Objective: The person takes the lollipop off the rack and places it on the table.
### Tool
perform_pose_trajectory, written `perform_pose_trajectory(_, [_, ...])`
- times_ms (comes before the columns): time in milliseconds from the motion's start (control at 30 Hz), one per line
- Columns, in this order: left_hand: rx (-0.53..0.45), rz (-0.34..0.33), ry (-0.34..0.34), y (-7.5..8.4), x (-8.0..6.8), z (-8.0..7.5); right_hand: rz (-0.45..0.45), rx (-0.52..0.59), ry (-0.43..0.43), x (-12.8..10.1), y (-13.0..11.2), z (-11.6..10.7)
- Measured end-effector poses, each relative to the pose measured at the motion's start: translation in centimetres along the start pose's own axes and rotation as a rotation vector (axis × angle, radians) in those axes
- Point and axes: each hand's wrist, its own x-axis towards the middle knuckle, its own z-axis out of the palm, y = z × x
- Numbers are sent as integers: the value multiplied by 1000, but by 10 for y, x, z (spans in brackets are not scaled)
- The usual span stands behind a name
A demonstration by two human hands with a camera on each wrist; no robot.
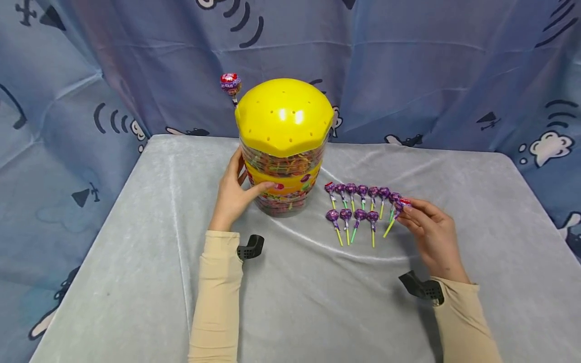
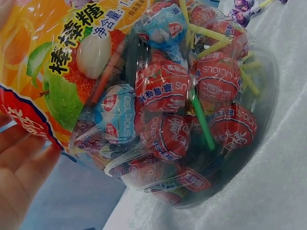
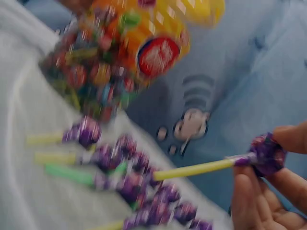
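A clear plastic candy jar (image 1: 283, 164) with a domed yellow lid (image 1: 286, 118) stands upright on the cloth. My left hand (image 1: 233, 194) grips its left side, thumb across the printed label. Red and blue wrapped lollipops (image 2: 163, 86) show through the jar wall in the left wrist view. Between thumb and fingers, my right hand (image 1: 433, 234) pinches a purple lollipop (image 3: 266, 155) by its wrapped head, its yellow stick pointing away from the hand. Beside that hand lie a back row of purple lollipops (image 1: 361, 190) and a shorter front row (image 1: 359, 215).
A grey-white cloth (image 1: 113, 262) covers the table. Behind it hangs a blue patterned curtain (image 1: 408, 75). One red and purple lollipop (image 1: 230, 83) sticks up at the jar's upper left. Each wrist wears a black camera mount (image 1: 251, 247).
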Motion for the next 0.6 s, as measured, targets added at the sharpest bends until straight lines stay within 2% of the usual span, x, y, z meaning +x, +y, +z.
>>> perform_pose_trajectory(167, [1, 4, 1, 1, 0, 0, 85, -84, -16, 4, 13, -24])
perform_pose_trajectory(333, [-23, 10, 1, -1, 0, 1, 144, -118, 16, 7, 24, -36])
perform_pose_trajectory(600, [-36, 31, 4, 0, -1, 1, 141, -238, 25, 10, 33, -40])
